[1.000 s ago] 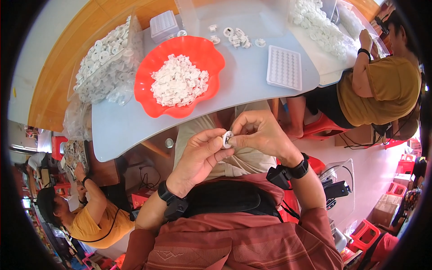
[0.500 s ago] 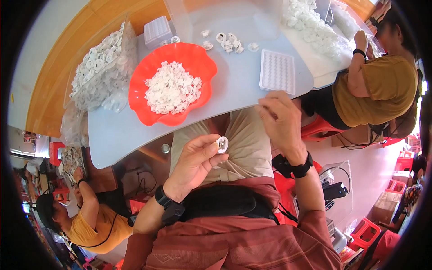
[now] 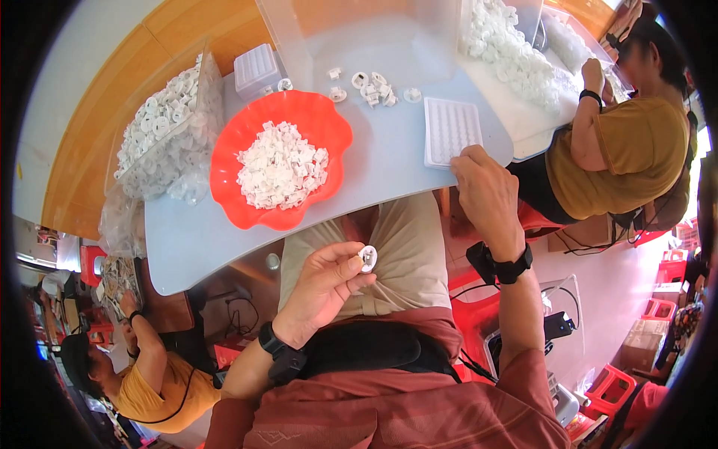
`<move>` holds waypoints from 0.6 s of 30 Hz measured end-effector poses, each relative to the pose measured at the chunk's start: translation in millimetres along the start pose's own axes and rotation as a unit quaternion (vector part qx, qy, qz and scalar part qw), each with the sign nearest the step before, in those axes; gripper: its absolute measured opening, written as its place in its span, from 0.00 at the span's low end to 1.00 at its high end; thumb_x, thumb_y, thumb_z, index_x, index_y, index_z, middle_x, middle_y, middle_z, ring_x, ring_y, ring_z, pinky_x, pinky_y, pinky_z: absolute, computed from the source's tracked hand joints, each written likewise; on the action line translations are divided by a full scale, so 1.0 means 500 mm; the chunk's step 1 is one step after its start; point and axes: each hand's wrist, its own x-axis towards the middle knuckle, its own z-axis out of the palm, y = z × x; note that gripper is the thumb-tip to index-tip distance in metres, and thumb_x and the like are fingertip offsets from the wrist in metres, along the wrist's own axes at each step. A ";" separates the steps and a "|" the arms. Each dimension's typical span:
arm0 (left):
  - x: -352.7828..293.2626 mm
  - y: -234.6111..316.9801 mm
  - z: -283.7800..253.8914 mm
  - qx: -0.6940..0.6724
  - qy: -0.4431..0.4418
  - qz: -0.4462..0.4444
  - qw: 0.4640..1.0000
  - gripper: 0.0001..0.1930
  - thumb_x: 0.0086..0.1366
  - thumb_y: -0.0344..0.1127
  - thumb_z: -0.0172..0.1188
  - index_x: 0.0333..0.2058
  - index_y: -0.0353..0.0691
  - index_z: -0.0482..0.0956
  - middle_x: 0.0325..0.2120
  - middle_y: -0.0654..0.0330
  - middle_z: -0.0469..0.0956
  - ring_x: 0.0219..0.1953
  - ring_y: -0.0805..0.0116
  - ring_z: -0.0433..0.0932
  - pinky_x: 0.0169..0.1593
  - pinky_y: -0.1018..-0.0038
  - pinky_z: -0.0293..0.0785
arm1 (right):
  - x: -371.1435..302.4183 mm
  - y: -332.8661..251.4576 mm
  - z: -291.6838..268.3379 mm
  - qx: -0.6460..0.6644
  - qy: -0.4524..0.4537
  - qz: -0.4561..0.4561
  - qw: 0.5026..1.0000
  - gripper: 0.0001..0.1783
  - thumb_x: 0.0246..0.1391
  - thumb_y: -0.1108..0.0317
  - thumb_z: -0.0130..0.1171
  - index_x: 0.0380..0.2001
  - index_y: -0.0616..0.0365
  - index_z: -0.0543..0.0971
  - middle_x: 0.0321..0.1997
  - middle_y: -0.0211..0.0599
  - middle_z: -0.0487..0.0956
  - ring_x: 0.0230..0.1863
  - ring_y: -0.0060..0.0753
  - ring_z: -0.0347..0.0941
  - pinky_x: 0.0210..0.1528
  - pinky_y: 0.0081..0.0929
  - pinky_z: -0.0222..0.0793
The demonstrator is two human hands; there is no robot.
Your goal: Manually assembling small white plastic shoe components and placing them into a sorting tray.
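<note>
Over my lap, my left hand (image 3: 327,283) pinches a small round white plastic part (image 3: 367,259) between thumb and fingers, its recessed face with a bit of metal turned up. My right hand (image 3: 486,191) is at the near right corner of a white plastic tray (image 3: 452,131) with rows of small pockets. Its fingertips are drawn together over the tray's edge; whatever they hold, if anything, is hidden. Left of the tray, a red scalloped bowl (image 3: 224,179) holds a heap of small white plastic pieces (image 3: 283,166).
Several round white parts (image 3: 378,90) lie on the light blue table (image 3: 187,251) before a clear bin (image 3: 359,45). Bins of white parts (image 3: 157,120) stand left and right. A stack of trays (image 3: 256,67) sits behind the bowl. Co-workers (image 3: 628,150) sit at both sides.
My right hand has moved from beside the tray onto its near corner, fingers drawing together. My left hand still holds the round part. The view has shifted slightly.
</note>
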 end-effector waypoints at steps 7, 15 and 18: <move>0.005 -0.003 -0.003 -0.010 0.004 -0.007 1.000 0.11 0.65 0.25 0.60 0.46 0.37 0.80 0.43 0.53 0.82 0.44 0.61 0.82 0.48 0.64 0.84 | 0.004 -0.002 -0.009 0.043 0.099 -0.006 0.994 0.08 0.50 0.76 0.55 0.33 0.55 0.79 0.38 0.33 0.78 0.36 0.42 0.77 0.33 0.36 0.73; 0.005 -0.005 -0.012 -0.028 0.000 -0.012 1.000 0.11 0.64 0.25 0.61 0.46 0.37 0.80 0.42 0.55 0.82 0.42 0.62 0.83 0.48 0.66 0.84 | 0.028 -0.007 -0.052 0.157 0.210 0.037 0.964 0.04 0.55 0.77 0.59 0.35 0.60 0.78 0.40 0.40 0.81 0.34 0.44 0.79 0.36 0.28 0.74; 0.000 -0.003 -0.017 -0.026 0.002 -0.014 1.000 0.11 0.64 0.25 0.61 0.46 0.37 0.80 0.42 0.54 0.82 0.42 0.62 0.83 0.48 0.66 0.84 | 0.029 -0.028 -0.081 0.219 0.192 0.070 0.954 0.04 0.57 0.76 0.60 0.37 0.62 0.78 0.39 0.41 0.82 0.35 0.34 0.81 0.37 0.24 0.74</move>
